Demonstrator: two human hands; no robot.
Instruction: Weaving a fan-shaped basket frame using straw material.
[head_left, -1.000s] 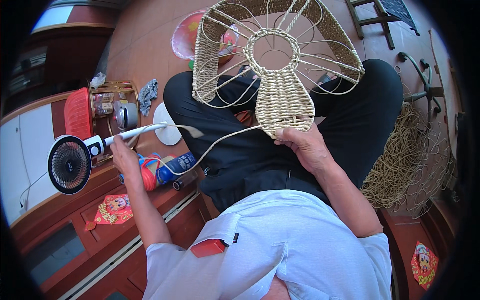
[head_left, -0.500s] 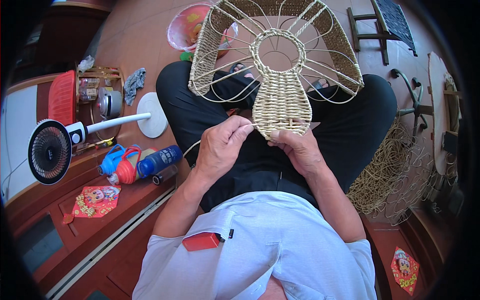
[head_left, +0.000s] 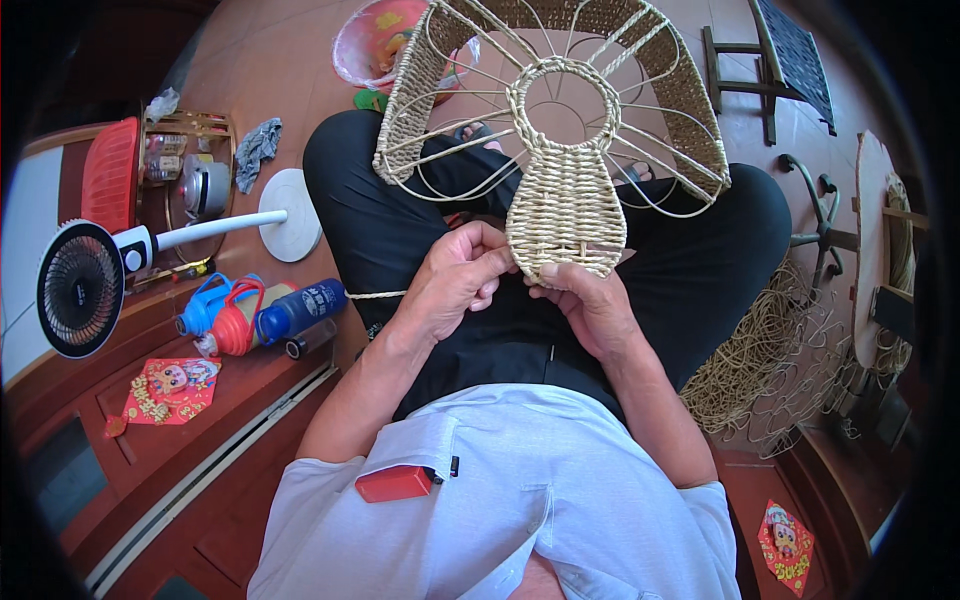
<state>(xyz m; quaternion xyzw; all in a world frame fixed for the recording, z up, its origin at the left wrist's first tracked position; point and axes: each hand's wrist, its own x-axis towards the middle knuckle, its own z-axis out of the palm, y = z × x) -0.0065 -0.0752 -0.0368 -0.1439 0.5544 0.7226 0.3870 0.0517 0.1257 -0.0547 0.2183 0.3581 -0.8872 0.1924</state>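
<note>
A half-woven frame of wire and straw-coloured cord rests across my lap, its round ring (head_left: 522, 95) in the middle and a tightly woven, flared panel (head_left: 565, 195) coming toward me. My left hand (head_left: 460, 280) is at the panel's lower left edge, thumb and forefinger pinched on the weaving cord (head_left: 375, 294), which runs out left past my wrist. My right hand (head_left: 588, 308) grips the panel's bottom edge, thumb on top and fingers curled beneath. A small gap shows in the weave near that edge. Beyond the ring curves a woven side wall (head_left: 690, 105).
Loose cord (head_left: 750, 355) lies heaped on the floor at right. On the left are a desk fan (head_left: 80, 288), several bottles such as a blue one (head_left: 300, 310), and a grey cloth (head_left: 258, 153). A plastic-lined red bin (head_left: 365, 50) and a folding stool (head_left: 765, 90) stand farther off.
My left hand has shifted slightly down at the panel's edge, its fingers bunched closer. The cord behind it now stretches straighter to the left. My right hand keeps its hold; the view has shifted slightly.
</note>
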